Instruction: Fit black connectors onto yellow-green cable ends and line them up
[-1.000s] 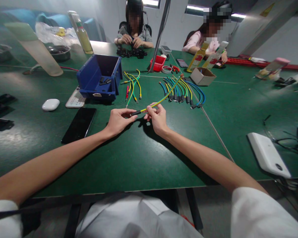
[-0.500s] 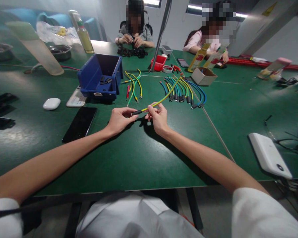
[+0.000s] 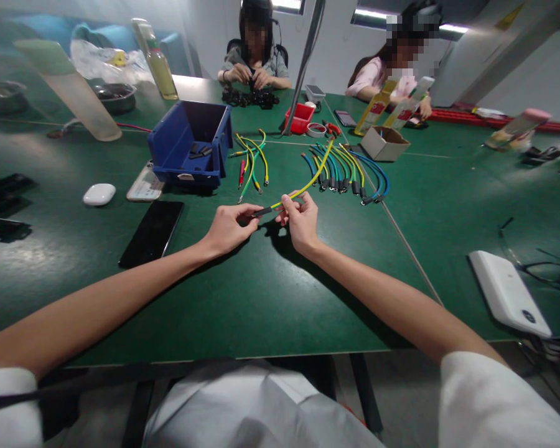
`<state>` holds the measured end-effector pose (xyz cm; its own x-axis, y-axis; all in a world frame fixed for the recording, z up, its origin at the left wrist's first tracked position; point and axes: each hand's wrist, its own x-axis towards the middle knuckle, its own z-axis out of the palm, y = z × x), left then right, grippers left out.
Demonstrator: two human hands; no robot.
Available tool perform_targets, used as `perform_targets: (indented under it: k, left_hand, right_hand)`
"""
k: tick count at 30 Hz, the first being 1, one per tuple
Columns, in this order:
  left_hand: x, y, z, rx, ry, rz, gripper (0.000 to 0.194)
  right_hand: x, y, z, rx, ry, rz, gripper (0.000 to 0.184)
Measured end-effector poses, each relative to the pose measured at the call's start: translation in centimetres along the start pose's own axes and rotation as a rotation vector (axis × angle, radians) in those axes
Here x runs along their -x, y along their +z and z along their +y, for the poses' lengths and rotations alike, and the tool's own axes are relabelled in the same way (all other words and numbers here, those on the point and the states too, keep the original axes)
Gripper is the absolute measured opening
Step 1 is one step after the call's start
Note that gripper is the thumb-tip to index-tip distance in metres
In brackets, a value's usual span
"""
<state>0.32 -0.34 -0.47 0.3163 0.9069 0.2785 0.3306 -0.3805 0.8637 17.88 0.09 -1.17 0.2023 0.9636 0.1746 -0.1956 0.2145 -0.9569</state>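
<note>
Pinching both ends of one job here: left hand [image 3: 231, 229] closed, thumb and fingertips on the black sleeve [image 3: 262, 212]; right hand [image 3: 301, 221] also closed, thumb and fingers gripping the yellow-green wire [image 3: 318, 174] just past that sleeve; wire sits above the green surface [image 3: 284, 298], front and centre, between the two hands at its sleeved end.

Wire look: mostly bright yellow, green showing along part of it; smooth, bowed in one gentle curve, rising up and right from the right hand; sleeve matte black, straight, tube-like; its outer tip is hidden by left fingers; wire's far tip overlaps the view of the row of sleeved wires [image 3: 343, 182], contact can't be told.

Around it: that row mixes blue, green and yellow, black sleeves toward the person; looser wire bunch [image 3: 265, 163] beyond the left hand; blue bin [image 3: 186, 178] left of the bunch, small black pieces [image 3: 200, 150] inside; black phone [image 3: 152, 234] near the left forearm.
</note>
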Motion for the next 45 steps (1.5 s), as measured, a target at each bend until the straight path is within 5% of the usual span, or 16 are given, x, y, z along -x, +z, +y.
perform_targets:
  k: [8,20,29,45]
  left_hand:
    - [-0.2,0.3,0.6,0.295,-0.129,-0.113,0.033]
    - [0.1,0.4,2.3,0.848,-0.524,-0.350,0.037]
    - [0.5,0.5,2.1,0.931,-0.555,-0.425,0.032]
    - [0.4,0.6,1.9,0.881,-0.562,-0.390,0.019]
  right_hand:
    - [-0.4,-0.2,-0.7,0.052,-0.067,-0.042,0.034]
    - [-0.8,-0.3,-1.4,0.067,-0.144,-0.099,0.032]
    - [-0.7,-0.5,-0.5,0.072,-0.132,-0.109,0.034]
    - [-0.6,-0.5,-0.3,0.102,-0.139,-0.111,0.033]
